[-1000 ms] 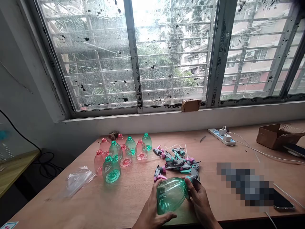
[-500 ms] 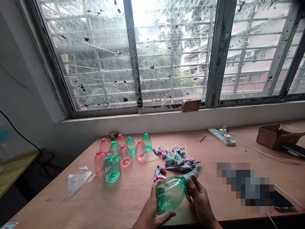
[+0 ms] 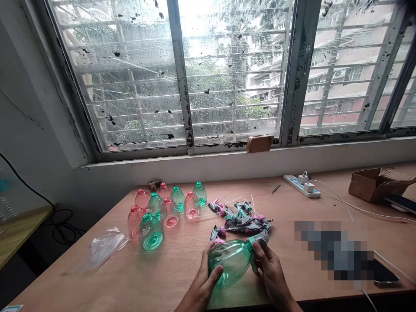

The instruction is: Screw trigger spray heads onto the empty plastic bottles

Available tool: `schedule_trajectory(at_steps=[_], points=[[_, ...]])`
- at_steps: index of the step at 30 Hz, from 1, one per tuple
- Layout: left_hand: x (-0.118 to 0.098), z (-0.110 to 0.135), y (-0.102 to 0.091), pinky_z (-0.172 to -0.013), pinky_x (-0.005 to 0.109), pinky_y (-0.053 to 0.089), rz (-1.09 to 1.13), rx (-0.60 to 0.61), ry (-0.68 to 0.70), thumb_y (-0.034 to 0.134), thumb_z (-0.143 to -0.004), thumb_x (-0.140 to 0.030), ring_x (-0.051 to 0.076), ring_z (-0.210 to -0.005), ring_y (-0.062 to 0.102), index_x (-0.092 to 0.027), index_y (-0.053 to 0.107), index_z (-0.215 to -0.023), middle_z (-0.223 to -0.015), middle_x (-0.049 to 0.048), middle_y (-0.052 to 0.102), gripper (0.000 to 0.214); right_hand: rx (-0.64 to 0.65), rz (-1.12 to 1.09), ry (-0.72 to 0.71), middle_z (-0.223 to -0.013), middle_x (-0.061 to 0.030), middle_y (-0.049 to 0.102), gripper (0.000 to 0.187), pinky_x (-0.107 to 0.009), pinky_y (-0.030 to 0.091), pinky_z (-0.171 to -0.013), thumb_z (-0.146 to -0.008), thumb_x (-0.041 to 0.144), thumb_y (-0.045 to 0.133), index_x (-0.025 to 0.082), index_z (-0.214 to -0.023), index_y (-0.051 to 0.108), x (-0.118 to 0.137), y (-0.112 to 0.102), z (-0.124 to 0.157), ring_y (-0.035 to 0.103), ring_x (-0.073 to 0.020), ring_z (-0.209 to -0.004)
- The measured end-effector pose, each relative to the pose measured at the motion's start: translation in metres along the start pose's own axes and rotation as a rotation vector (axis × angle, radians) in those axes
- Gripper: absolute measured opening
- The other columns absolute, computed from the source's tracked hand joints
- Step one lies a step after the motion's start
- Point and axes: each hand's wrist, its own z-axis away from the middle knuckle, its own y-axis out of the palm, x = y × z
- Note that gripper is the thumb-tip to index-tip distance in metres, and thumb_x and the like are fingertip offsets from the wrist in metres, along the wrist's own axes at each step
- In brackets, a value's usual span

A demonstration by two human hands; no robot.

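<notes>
A green see-through plastic bottle lies on its side just above the wooden table, near the front edge. My left hand wraps round its wide bottom end. My right hand grips the neck end, where a grey and teal spray trigger head sits on the bottle. Just behind lies a heap of loose spray trigger heads in grey, teal and pink with thin tubes.
Several empty green and pink bottles stand at the table's back left. A crumpled clear plastic bag lies left of them. A white power strip with cables, a cardboard box and a phone sit at the right.
The bottle has moved slightly left and up between my hands. My left hand has shifted from under the bottle's base to grip over its bottom end.
</notes>
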Motion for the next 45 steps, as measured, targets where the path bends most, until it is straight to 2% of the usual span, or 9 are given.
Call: schedule_trajectory(at_steps=[8,11,15,19,24,30,34,39,45], points=[[0.005,-0.002,0.012,-0.132,0.057,0.012,-0.126,-0.031,0.068,0.094,-0.070,-0.049,0.040,-0.158,0.023,-0.031,0.022,-0.162,-0.167,0.0139,0.032,0.119,-0.006,0.013,-0.002,-0.062,0.0058,0.041,0.051,-0.022,0.029,-0.046,-0.078,0.068,0.079,0.022,-0.073,0.057,0.002,-0.001,-0.001,0.034,-0.0105,-0.054],[0.004,-0.002,0.005,-0.132,0.056,0.012,-0.011,-0.015,0.053,0.075,-0.084,-0.067,0.037,-0.158,0.025,-0.028,0.026,-0.160,-0.168,0.0139,0.032,0.099,-0.009,0.021,0.002,-0.061,0.0057,0.042,0.050,-0.022,0.029,-0.046,-0.078,0.067,0.079,0.021,-0.076,0.059,0.001,-0.001,-0.001,0.034,-0.0103,-0.054],[0.003,-0.007,-0.004,-0.131,0.056,0.016,0.059,-0.037,-0.019,0.050,-0.099,-0.068,0.035,-0.157,0.028,-0.024,0.038,-0.154,-0.164,0.0154,0.040,0.071,-0.004,0.023,0.011,-0.062,0.0053,0.044,0.048,-0.022,0.028,-0.046,-0.080,0.065,0.079,0.021,-0.080,0.061,-0.001,-0.002,-0.001,0.035,-0.0104,-0.054],[0.007,-0.006,0.004,-0.132,0.055,0.014,-0.032,-0.014,0.019,0.083,-0.082,-0.055,0.038,-0.158,0.027,-0.025,0.028,-0.159,-0.168,0.0166,0.034,0.100,-0.020,0.016,-0.011,-0.060,0.0067,0.041,0.048,-0.022,0.026,-0.045,-0.080,0.065,0.079,0.021,-0.077,0.059,-0.001,-0.002,-0.002,0.032,-0.0098,-0.052],[0.014,-0.002,0.011,-0.132,0.053,0.013,-0.137,-0.046,0.053,0.092,-0.074,-0.043,0.037,-0.160,0.021,-0.028,-0.001,-0.165,-0.173,0.0166,0.021,0.131,-0.018,0.040,-0.034,-0.056,0.0074,0.039,0.051,-0.023,0.024,-0.044,-0.077,0.066,0.081,0.021,-0.072,0.057,-0.001,0.000,-0.002,0.032,-0.0095,-0.050],[0.004,-0.004,-0.002,-0.133,0.053,0.013,0.044,-0.025,-0.037,0.053,-0.098,-0.067,0.034,-0.161,0.022,-0.027,0.033,-0.159,-0.171,0.0108,0.034,0.075,-0.018,0.051,-0.021,-0.057,0.0060,0.042,0.050,-0.025,0.026,-0.044,-0.076,0.067,0.080,0.021,-0.073,0.061,-0.003,-0.003,-0.004,0.034,-0.0107,-0.049],[0.009,-0.005,-0.002,-0.131,0.052,0.024,0.095,-0.019,0.046,0.080,-0.084,-0.058,0.037,-0.157,0.032,-0.029,0.033,-0.159,-0.168,0.0129,0.039,0.092,-0.035,0.055,-0.011,-0.056,0.0057,0.043,0.052,-0.025,0.029,-0.045,-0.076,0.070,0.078,0.020,-0.074,0.063,-0.004,-0.004,-0.004,0.036,-0.0113,-0.050],[0.029,-0.004,0.003,-0.132,0.058,0.015,-0.099,-0.156,0.090,0.098,-0.065,-0.044,0.043,-0.159,0.021,-0.028,0.049,-0.149,-0.170,0.0145,0.031,0.098,-0.051,0.084,-0.021,-0.054,0.0060,0.044,0.054,-0.026,0.029,-0.045,-0.072,0.072,0.080,0.021,-0.072,0.063,-0.002,-0.001,0.000,0.037,-0.0114,-0.048],[0.031,0.002,0.015,-0.123,0.060,0.034,-0.173,-0.208,0.154,0.091,-0.077,-0.039,0.044,-0.152,0.038,-0.033,0.044,-0.141,-0.165,0.0180,0.038,0.080,-0.048,0.127,-0.047,-0.053,0.0051,0.044,0.053,-0.027,0.032,-0.045,-0.075,0.071,0.078,0.022,-0.068,0.059,0.005,0.000,0.005,0.039,-0.0124,-0.048]])
